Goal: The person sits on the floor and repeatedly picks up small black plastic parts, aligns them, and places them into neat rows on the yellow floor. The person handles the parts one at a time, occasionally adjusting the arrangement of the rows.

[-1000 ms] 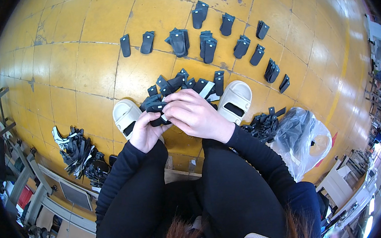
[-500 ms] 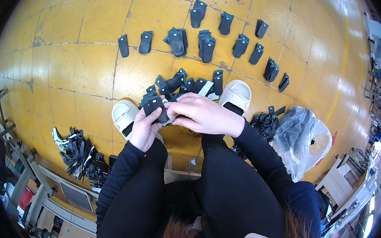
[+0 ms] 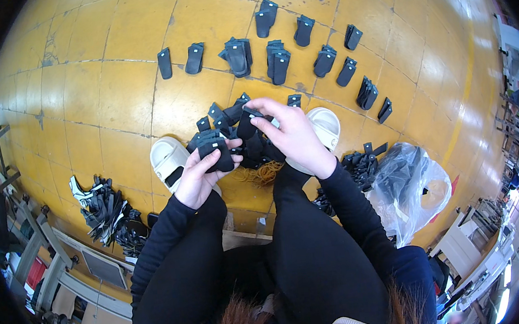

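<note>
My left hand (image 3: 197,178) is closed on a small stack of black padded pieces (image 3: 215,157), flat and tongue-shaped with a small pale label, thumb on top. A little up and to the right, my right hand (image 3: 297,136) pinches one black piece (image 3: 247,126) by its labelled end, apart from that stack. Beneath both hands, between my feet, lies a loose heap of similar pieces (image 3: 216,113), partly hidden by the hands. Next to the heap sits a tangle of yellowish elastic bands (image 3: 263,174).
Separate small piles of black pieces (image 3: 239,59) lie in rows on the yellow tiled floor (image 3: 123,93). My pale slippers (image 3: 168,160) flank the heap. Dark scraps (image 3: 102,211) lie at left. At right are a dark bundle (image 3: 360,166) and a clear plastic bag (image 3: 408,193).
My right hand has moved away from the left, up and to the right, and now holds a single piece apart. The left hand keeps its stack, slightly lower. The elastic bands show more.
</note>
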`<state>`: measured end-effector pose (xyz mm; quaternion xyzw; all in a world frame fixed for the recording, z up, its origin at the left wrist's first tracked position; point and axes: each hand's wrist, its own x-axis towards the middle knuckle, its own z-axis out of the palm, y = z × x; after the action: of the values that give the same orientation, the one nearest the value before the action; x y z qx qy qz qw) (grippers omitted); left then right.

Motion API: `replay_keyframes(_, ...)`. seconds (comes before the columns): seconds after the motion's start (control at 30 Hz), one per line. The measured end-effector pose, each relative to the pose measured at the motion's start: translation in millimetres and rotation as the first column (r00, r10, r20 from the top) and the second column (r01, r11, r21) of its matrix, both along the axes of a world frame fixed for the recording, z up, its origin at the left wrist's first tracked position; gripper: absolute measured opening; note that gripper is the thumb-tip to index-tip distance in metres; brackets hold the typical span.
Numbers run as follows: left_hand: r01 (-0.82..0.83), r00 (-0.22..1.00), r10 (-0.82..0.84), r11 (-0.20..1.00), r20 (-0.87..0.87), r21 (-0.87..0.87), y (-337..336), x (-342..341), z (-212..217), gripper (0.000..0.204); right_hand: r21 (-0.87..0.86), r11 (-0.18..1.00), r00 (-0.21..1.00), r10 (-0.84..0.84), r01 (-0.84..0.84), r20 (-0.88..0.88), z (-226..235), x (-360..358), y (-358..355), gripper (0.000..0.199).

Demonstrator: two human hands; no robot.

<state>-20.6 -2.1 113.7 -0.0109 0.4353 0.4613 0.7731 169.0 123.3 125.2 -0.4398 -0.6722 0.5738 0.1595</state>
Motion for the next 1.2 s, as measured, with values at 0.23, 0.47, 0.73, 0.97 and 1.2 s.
replay_keyframes(0.23,0.051,0.992,-0.044,0.997,-0.116,0.059,-3.5,2.6,-5.8,0.034,-0.277,0.961,0.980,-0.050,-0.005,-0.190,-7.9,-4.0,-11.7,0.026)
replay_keyframes(0.47,0.053,0.999,-0.053,0.999,0.014,-0.013,-6.6,0.3,-4.8,0.035,-0.222,0.974,0.997,0.027,-0.043,-0.072,-5.8,-11.7,-15.8,0.027)
replay_keyframes(0.73,-0.089,0.994,0.091,0.995,0.053,-0.037,-3.9,0.7,-1.1,0.034,-0.238,0.971,0.999,0.032,-0.034,-0.014,-0.2,-16.0,-13.4,0.026)
replay_keyframes(0.97,-0.095,0.995,0.096,0.995,0.041,-0.026,-7.7,-4.1,-7.0,0.028,-0.229,0.973,0.999,-0.030,0.024,-0.021,-4.7,-20.1,-16.6,0.028)
replay_keyframes(1.2,-0.114,0.976,0.101,0.992,-0.191,-0.059,-5.7,-20.1,-35.2,0.026,-0.077,0.997,0.999,-0.014,0.011,-0.030,-15.8,-23.1,-16.9,0.032)
